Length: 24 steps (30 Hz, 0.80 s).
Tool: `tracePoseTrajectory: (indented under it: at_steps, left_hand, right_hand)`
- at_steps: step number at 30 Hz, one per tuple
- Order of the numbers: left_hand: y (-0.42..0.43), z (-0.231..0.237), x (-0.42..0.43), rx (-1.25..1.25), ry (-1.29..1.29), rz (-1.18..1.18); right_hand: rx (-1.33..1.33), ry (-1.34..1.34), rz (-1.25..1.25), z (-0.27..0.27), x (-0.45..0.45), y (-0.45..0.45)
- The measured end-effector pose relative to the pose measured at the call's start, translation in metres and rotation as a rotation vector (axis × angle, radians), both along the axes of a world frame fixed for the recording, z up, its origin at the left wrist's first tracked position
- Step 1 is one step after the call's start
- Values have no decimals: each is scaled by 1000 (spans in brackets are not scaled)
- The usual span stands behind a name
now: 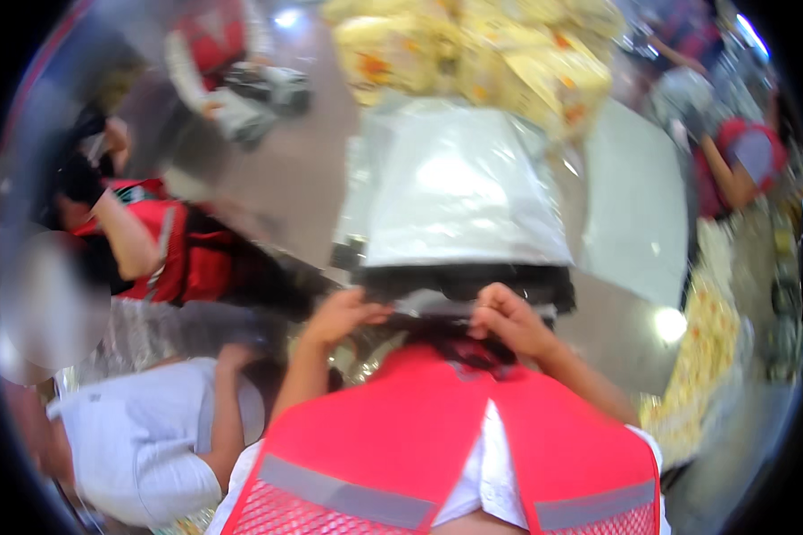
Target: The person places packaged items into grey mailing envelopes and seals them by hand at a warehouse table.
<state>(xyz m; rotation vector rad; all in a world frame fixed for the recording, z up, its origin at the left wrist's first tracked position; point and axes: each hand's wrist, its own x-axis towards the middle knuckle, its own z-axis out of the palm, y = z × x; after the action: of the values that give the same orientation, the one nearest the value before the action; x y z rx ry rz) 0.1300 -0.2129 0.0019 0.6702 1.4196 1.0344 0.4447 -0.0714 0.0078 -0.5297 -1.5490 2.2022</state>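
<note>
A stack of shiny white plastic bags (465, 194) with a black end lies on the table in front of me. At its near, dark edge are both my hands. My left hand (351, 315) has its fingers bent at the left part of a dark and clear plastic edge. My right hand (508, 317) is curled at the right part of the same plastic. Blur hides whether either hand pinches it.
Yellow printed plastic packages (468, 57) are heaped behind the stack. A pale sheet (636, 200) lies on the table (278, 194) at right. Co-workers in red vests are at left, far left and right; a person in white (140, 435) is close at lower left.
</note>
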Motion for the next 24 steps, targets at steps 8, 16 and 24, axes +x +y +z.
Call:
tracePoseTrajectory:
  at_steps: [8, 16, 24]
  left_hand:
    - [-29, -11, 6, -17, 132, -88]
    - [39, -19, 23, 647, 1510, -478]
    - [68, -13, 24, 701, 1274, -1195]
  right_hand:
    - [374, -2276, 260, -34, 531, -36]
    - [1904, -869, 177, 41, 244, 56]
    - [1771, -487, 557, -51, 181, 116]
